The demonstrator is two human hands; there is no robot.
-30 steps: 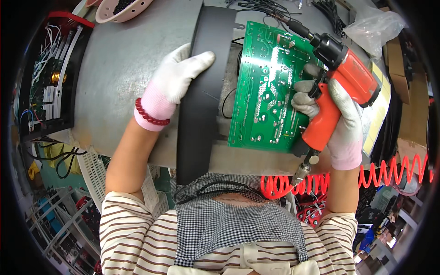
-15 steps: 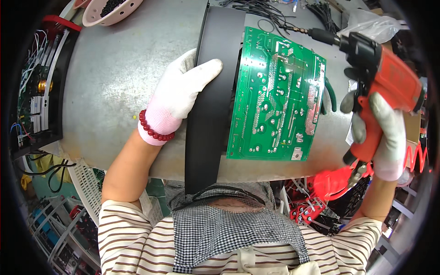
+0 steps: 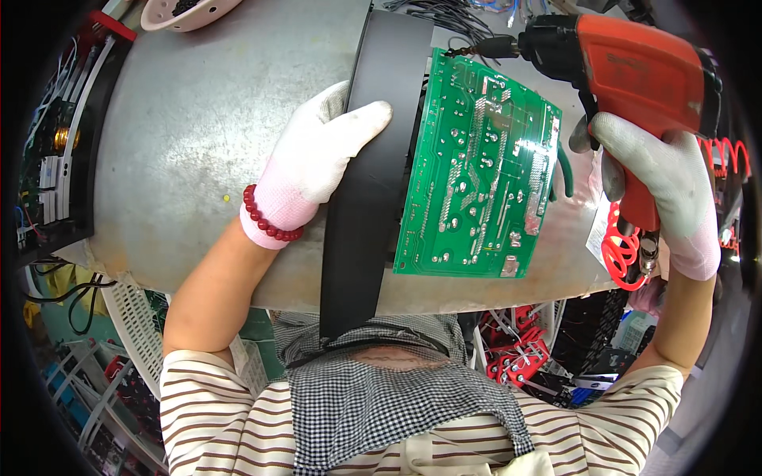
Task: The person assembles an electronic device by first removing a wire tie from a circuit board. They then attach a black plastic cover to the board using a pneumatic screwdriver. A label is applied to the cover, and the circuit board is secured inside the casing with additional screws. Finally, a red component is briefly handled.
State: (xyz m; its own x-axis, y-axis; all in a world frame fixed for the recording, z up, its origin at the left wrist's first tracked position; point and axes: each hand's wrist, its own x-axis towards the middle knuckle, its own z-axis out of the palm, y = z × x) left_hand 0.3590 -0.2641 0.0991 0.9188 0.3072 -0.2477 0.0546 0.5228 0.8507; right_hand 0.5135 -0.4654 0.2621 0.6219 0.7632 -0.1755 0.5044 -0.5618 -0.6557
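A black panel (image 3: 363, 170) stands along the table edge nearest me, its length running away from me. My gloved left hand (image 3: 333, 139) grips its left side, thumb lying over the face. Against the panel's right side is a green circuit board (image 3: 480, 178), its solder side up. My gloved right hand (image 3: 655, 170) is wrapped round the handle of a red and black power screwdriver (image 3: 643, 75). The tool's bit points left, and its tip is at the board's far left corner. Whether the tip touches a screw there is too small to tell.
A pink bowl (image 3: 190, 14) with small black pieces sits at the far left. Black cables (image 3: 452, 28) lie beyond the board. Green-handled pliers (image 3: 565, 170) show at its right edge. A red coiled hose (image 3: 621, 254) hangs below the tool. An open electronics case (image 3: 63, 159) stands at left.
The power screwdriver has moved left and away from me, and its bit has come to the board's far left corner. My left hand still grips the panel.
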